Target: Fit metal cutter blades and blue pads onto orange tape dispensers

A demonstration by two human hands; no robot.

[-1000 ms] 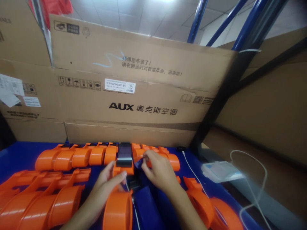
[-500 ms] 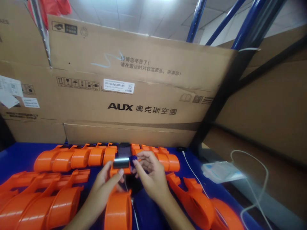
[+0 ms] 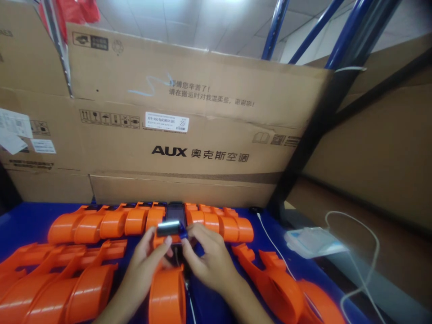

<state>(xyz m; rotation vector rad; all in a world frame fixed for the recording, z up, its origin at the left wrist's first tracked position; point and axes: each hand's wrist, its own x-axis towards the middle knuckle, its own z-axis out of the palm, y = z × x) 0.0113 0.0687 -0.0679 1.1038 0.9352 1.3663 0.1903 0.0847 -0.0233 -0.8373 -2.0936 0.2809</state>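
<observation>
My left hand is closed around the head of an orange tape dispenser, its thumb lying on the near side. A dark strip with a shiny serrated metal edge runs across the top of that head. At the strip's right end, the fingers of my right hand pinch a small dark blue piece, which touches the strip. Just below the hands is an orange ring; whether it belongs to the held dispenser I cannot tell. A dark rectangular device sits behind the hands.
Orange dispensers stand in a back row, at front left and at right, on a blue surface. A white cable and a clear plastic case lie at right. A cardboard wall closes the back.
My right hand has moved slightly left and in against the strip's end, and the blue piece with it. My left hand and the dispenser have barely shifted.
</observation>
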